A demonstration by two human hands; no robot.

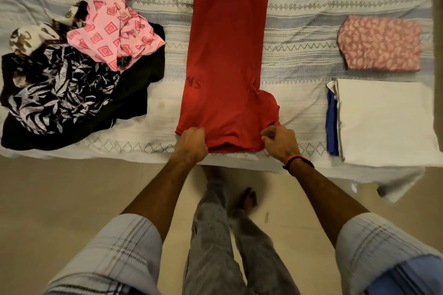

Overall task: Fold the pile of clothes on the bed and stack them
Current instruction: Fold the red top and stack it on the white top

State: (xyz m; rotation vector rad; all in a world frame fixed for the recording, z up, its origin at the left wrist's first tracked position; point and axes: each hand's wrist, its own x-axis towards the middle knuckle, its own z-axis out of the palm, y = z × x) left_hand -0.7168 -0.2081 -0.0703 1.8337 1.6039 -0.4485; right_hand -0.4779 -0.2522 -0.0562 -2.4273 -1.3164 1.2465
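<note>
Item: long red cotton garment (pixel 225 55), running away from us on the bed (pixel 299 38); our left hand (pixel 193 142) and right hand (pixel 278 142) each pinch its near hem.

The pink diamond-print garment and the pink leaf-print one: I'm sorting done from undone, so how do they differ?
The pink diamond-print garment lies crumpled on the unfolded pile at the left; the pink leaf-print garment sits folded into a neat rectangle at the right. The first rests on dark clothes, the second directly on the bedsheet. Both are pink, patterned and untouched by either hand.
</note>
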